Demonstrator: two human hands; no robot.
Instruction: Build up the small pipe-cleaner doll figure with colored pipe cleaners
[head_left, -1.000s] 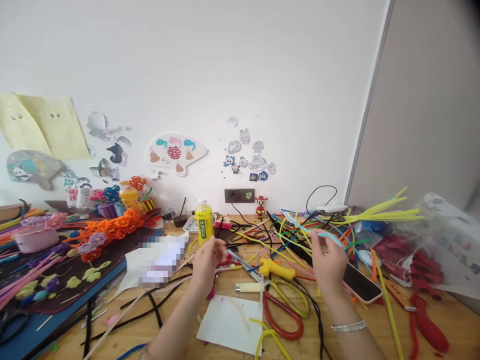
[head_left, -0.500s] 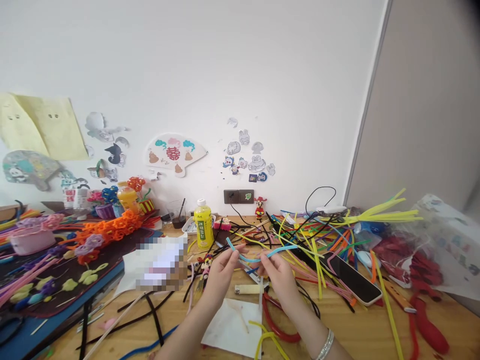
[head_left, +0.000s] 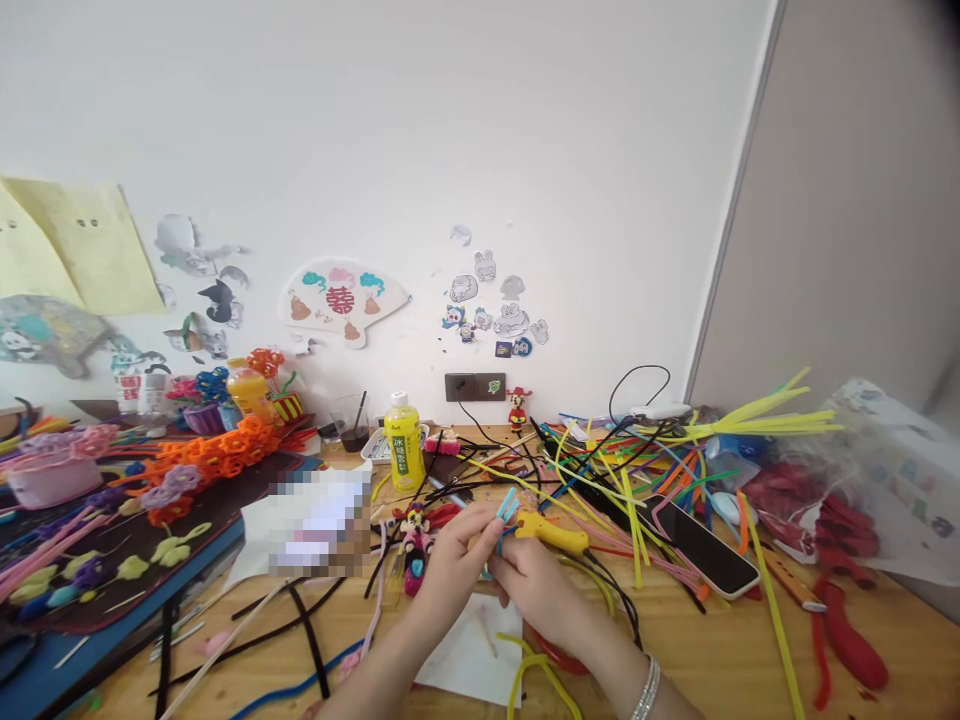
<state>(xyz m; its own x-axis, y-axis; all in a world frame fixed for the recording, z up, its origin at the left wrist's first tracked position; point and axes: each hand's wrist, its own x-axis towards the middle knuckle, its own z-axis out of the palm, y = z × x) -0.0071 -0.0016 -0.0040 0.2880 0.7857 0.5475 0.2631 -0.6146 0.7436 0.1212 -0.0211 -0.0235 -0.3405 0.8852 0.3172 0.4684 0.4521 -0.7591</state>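
Note:
A light-blue pipe cleaner (head_left: 508,503) is folded into a small bend between my hands, its ends sticking up above the fingers. My left hand (head_left: 466,550) pinches it from the left. Pressed close against it, my right hand (head_left: 531,580) grips the lower part, which the fingers mostly hide. Just behind the right hand lies a yellow glue gun (head_left: 553,533). A small figure with a red hat (head_left: 415,545) stands left of my left hand. Under the wrists is a white sheet (head_left: 480,650).
A yellow drink bottle (head_left: 405,445) stands beyond the hands. To the right lie a phone (head_left: 701,545), many loose pipe cleaners (head_left: 637,520) and a red-handled tool (head_left: 855,635). Orange pipe-cleaner flowers (head_left: 217,455) spread over a dark mat (head_left: 135,545) on the left.
My hands have come together, and the light-blue pipe cleaner that was stretched between them is now bent up. The glue gun and the small figure show more fully.

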